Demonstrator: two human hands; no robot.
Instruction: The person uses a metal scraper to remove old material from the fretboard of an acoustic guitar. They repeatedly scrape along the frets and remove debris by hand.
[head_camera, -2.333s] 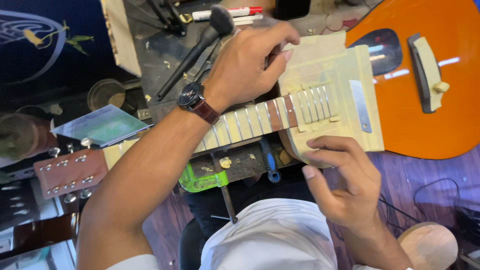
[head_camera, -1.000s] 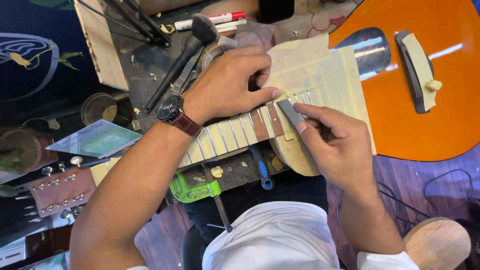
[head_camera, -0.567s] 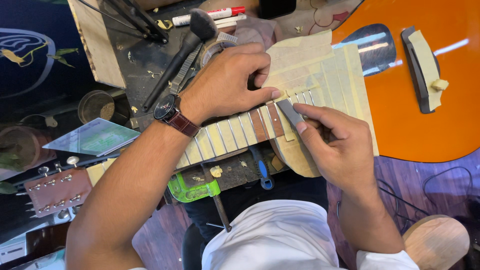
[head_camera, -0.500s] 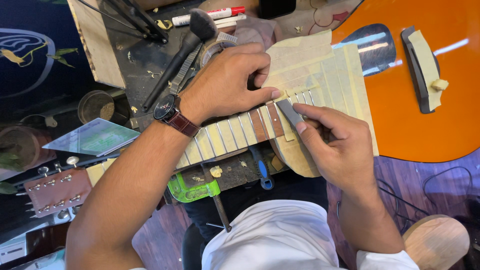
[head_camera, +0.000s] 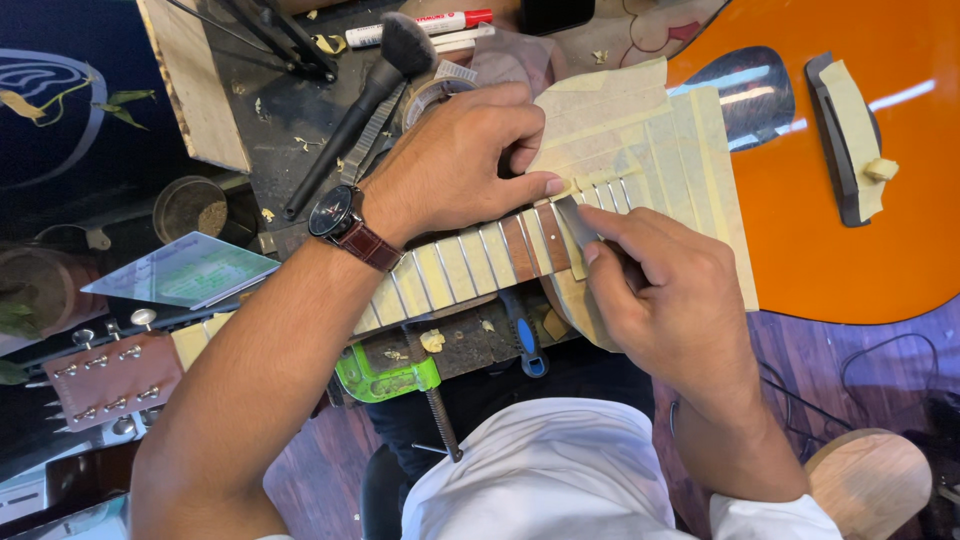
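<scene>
Two hands on the fretboard (head_camera: 470, 265) | left hand (head_camera: 455, 165) presses masking tape (head_camera: 640, 150) flat | right hand (head_camera: 665, 300) pinches a small file (head_camera: 575, 222) on a fret | step: fret dressing, next calls for short, steady strokes.

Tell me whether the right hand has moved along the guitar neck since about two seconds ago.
Yes. The right hand has come up from the body's lower edge onto the taped fretboard, where it now holds a small file beside the left hand.

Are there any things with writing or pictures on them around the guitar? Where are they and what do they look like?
Marker pen: top of the bench, long, white with a red cap.
Printed card: left of the guitar neck, flat, pale green and white.
Dark blue sheet: far left, with a pale curly drawing.
</scene>
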